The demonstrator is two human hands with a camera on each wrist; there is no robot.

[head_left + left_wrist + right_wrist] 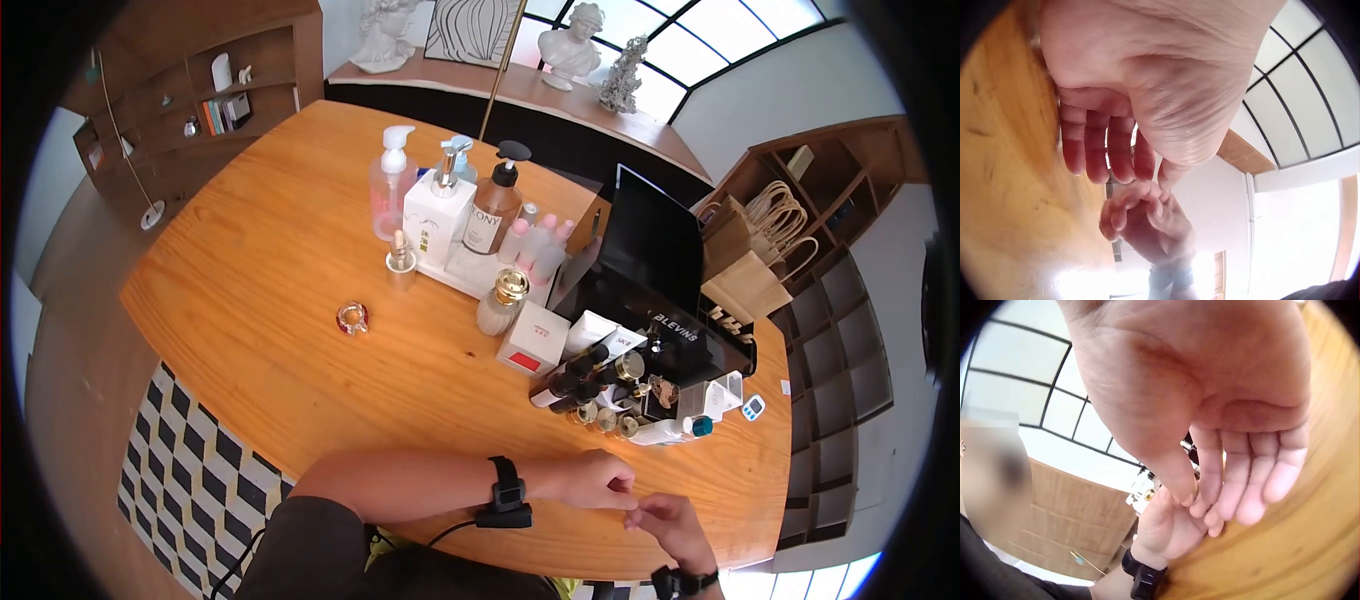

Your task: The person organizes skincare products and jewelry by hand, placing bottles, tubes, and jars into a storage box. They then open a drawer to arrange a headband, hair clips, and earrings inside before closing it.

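Both hands meet just above the near right part of the wooden table [420, 400]. The left hand [597, 480] has loosely bent fingers, its fingertips close to those of the right hand [672, 526]. In the left wrist view, the left hand [1147, 81] has its fingers side by side above the right hand [1154, 231]. The right wrist view shows the right hand [1210, 394] with thumb and index tips close together, against the left hand's fingertips [1215, 522]. No object shows in either hand. Nearest is a white tube [660, 432] with a teal cap.
Pump bottles [488, 215] and a white bottle [437, 225] stand on a tray; a glass jar [497, 308], a boxed item [535, 338] and several small bottles sit nearer. A small red dish [352, 318] lies left. Behind are a black monitor [650, 240] and paper bags [745, 285].
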